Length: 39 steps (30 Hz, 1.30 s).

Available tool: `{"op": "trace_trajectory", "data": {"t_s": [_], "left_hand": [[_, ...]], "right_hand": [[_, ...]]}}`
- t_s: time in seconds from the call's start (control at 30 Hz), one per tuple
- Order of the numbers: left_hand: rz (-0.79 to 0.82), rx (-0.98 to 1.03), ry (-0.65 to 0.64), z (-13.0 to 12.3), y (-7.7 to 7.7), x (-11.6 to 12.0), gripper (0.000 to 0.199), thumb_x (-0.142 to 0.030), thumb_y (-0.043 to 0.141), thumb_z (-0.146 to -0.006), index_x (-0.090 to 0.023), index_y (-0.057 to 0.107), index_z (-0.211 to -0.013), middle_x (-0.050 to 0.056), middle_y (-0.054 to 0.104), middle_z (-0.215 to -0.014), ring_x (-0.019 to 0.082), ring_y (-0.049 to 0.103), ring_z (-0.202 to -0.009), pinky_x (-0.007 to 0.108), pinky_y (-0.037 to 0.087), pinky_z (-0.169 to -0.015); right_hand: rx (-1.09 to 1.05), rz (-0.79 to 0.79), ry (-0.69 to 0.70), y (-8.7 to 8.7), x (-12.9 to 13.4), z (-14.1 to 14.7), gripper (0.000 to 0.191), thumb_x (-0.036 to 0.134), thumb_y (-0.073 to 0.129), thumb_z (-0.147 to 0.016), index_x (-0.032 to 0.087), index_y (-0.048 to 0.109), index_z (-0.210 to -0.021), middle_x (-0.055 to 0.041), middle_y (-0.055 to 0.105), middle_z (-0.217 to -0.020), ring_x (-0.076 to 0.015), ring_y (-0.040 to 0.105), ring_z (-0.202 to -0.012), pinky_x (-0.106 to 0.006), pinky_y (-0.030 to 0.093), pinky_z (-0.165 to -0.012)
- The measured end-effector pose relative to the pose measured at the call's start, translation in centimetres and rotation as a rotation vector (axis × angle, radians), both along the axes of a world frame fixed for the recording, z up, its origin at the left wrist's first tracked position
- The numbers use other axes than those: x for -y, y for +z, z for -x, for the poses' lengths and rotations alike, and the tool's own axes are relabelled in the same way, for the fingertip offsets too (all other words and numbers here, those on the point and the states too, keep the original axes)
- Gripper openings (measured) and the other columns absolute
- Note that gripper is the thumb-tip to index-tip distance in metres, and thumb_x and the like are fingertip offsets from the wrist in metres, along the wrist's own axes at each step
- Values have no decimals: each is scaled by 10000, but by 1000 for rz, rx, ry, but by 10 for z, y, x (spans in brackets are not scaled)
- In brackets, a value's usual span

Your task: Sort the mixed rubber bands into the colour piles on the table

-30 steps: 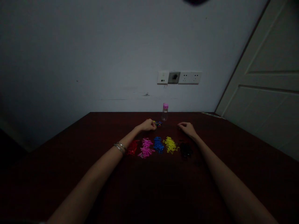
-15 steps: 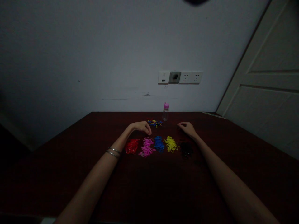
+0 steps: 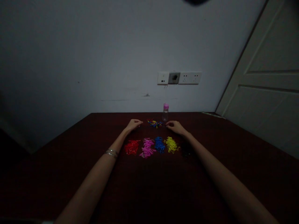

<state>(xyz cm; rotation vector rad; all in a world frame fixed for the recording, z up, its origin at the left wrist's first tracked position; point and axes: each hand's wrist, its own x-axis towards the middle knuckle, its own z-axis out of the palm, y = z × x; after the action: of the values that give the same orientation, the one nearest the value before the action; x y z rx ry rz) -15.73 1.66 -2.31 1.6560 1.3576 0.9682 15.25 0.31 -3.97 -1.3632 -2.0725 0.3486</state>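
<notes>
A small mixed-colour heap (image 3: 155, 123) of thin pieces lies between my hands. Left of it, my left hand (image 3: 135, 124) has its fingers pinched together; anything between them is too small to name. On the heap's right, my right hand (image 3: 174, 127) is also closed at the fingertips, its contents too small to make out. Nearer me lie separate piles: red (image 3: 132, 147), pink (image 3: 147, 147), blue (image 3: 159, 144), yellow (image 3: 171, 144) and black (image 3: 186, 150), the last partly behind my right forearm.
A clear bottle with a pink cap (image 3: 165, 112) stands upright behind the heap, close to my right hand. The dark red table (image 3: 144, 193) meets a wall with sockets (image 3: 189, 78). A pale door (image 3: 268, 77) is at the right.
My left hand has moved away from above the pink pile, left and back. My right hand has moved left, closer to the mixed heap.
</notes>
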Motion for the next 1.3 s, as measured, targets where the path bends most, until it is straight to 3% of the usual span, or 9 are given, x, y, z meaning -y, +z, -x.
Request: {"op": "trace_trajectory", "data": {"t_s": [0.13,0.47,0.6,1.0,1.2,1.3], "left_hand": [[-18,-16,14,0,-9,0,378,-460,590,-662,-109,647,-792,-44,453,-480,43,299,-374,194,200,-388],[-124,-92,-10,1,-13,-1,326,-406,595,-662,-90,658,-709,-27,493,-477,76,401,-462,206,297,-492],[-133,-106,-4,1,-11,1,307,-391,588,-674,-94,659,-709,-27,494,-480,74,390,-456,209,299,-496],[-142,-118,6,0,-12,1,326,-413,575,-674,-98,659,-696,-28,494,-475,83,416,-471,208,303,-503],[-155,-127,13,1,-12,1,343,-426,568,-671,-95,655,-702,-22,500,-487,85,421,-479,206,300,-500],[-171,-139,3,1,-14,0,351,-437,561,-673,-99,652,-687,-17,503,-491,86,422,-483,205,302,-500]], "right_hand": [[143,49,23,4,-10,22,258,300,593,-741,187,656,-965,-52,665,-954,-174,596,-872,-250,438,-772],[320,115,-165,14,-13,40,237,345,550,-785,241,654,-970,-56,648,-1016,-216,580,-935,-270,433,-716],[269,77,-192,11,-10,37,232,331,532,-792,233,659,-959,-66,651,-1019,-222,584,-929,-274,431,-709],[-8,-21,-77,4,-15,14,234,323,532,-761,179,707,-817,-60,699,-825,-199,621,-770,-270,437,-695],[-142,-5,-10,18,-1,9,254,334,562,-712,139,711,-773,-62,694,-786,-196,608,-751,-284,438,-712],[-178,177,84,33,14,0,296,379,595,-676,121,710,-763,-58,679,-728,-165,582,-658,-269,441,-624]]}}
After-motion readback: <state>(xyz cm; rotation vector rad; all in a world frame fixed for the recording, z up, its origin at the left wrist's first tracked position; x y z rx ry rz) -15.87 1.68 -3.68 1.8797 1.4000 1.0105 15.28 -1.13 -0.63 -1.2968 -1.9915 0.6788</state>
